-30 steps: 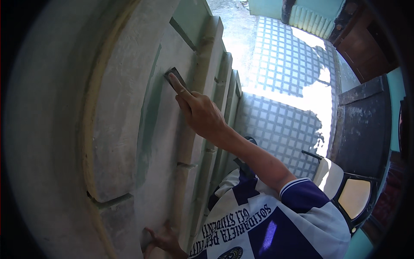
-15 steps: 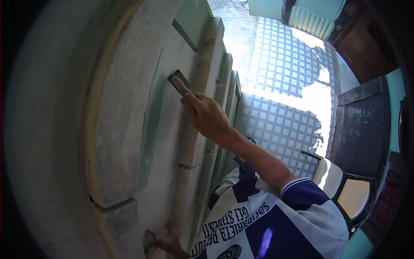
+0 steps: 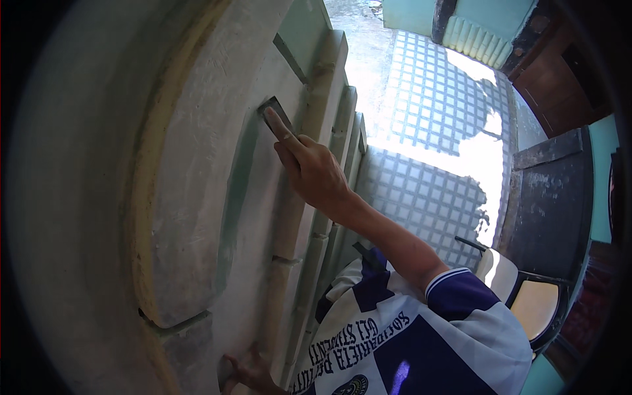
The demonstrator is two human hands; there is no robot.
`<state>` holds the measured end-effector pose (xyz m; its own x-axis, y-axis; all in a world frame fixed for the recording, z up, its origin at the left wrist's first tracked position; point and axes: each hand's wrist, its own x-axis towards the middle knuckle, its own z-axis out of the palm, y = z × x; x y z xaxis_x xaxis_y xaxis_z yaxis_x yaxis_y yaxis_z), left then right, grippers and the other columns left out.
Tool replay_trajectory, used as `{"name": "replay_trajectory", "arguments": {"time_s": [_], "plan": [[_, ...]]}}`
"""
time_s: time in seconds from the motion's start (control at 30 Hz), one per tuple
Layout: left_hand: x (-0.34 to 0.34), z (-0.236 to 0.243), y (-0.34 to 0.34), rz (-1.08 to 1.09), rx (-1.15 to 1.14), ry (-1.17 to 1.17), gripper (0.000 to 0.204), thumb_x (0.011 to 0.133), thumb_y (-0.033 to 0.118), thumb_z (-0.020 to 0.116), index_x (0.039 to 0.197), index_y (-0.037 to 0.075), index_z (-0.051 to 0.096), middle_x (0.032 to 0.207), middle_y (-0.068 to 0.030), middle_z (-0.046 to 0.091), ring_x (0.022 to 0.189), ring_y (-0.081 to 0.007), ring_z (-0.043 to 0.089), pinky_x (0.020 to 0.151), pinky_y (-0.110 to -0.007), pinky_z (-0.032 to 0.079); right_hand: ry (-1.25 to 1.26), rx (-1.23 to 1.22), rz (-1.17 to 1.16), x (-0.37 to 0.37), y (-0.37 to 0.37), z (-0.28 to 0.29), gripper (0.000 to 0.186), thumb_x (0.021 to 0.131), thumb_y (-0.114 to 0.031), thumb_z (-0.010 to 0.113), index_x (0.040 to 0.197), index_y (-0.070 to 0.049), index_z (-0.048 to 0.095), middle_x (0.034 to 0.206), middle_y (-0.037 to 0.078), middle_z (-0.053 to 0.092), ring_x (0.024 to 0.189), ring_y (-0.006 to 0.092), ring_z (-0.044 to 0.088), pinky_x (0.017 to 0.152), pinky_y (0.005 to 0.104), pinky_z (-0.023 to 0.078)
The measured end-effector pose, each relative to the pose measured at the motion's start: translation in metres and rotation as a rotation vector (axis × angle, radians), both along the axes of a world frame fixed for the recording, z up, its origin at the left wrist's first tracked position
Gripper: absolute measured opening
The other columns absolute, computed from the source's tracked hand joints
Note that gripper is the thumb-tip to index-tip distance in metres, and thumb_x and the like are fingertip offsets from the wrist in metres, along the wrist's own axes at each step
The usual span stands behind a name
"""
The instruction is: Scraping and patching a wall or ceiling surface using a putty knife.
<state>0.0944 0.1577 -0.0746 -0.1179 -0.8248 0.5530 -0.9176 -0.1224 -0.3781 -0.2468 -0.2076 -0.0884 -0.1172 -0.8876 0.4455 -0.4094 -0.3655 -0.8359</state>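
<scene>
My right hand presses a small flat grey scraper blade against a pale plastered wall moulding, with the forefinger stretched along the blade. The blade lies by a green-tinted groove in the moulding. My left hand rests low on the wall at the bottom edge, fingers spread against the surface; it holds nothing I can make out. My white and blue shirt fills the lower middle.
Stepped concrete ledges run down beside the moulding. Below lies a checked tile floor in bright sun. A dark metal door stands at the right, with a chair near it.
My right hand has slid the scraper slightly upward along the moulding. My left hand has stayed low on the wall.
</scene>
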Motion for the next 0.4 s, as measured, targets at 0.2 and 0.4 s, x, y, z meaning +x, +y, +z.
{"name": "replay_trajectory", "arguments": {"time_s": [0.2, 0.4], "plan": [[0.041, -0.031, 0.036, 0.073, 0.067, 0.063, 0.091, 0.077, 0.045, 0.089, 0.146, -0.001, 0.05, 0.132, -0.0263, 0.062, 0.112, -0.0418, 0.067, 0.096, -0.051, 0.055, 0.056, 0.042, 0.025, -0.002, 0.01, -0.005, 0.058, 0.107, -0.025, 0.052, 0.161, -0.029, 0.033, 0.068, 0.01, 0.052, 0.052, 0.0257, 0.057, 0.056, 0.0455, 0.052], [0.064, -0.044, 0.064, 0.119, 0.184, 0.187, 0.098, 0.08, 0.046, 0.086, 0.154, 0.003, 0.038, 0.152, -0.0225, 0.049, 0.119, -0.0428, 0.065, 0.103, -0.048, 0.053, 0.024, 0.011, 0.037, -0.012, -0.001, 0.01, 0.06, 0.106, -0.026, 0.055, 0.161, -0.03, 0.032, 0.071, 0.01, 0.054, 0.056, 0.0263, 0.061, 0.056, 0.0448, 0.054]]}}
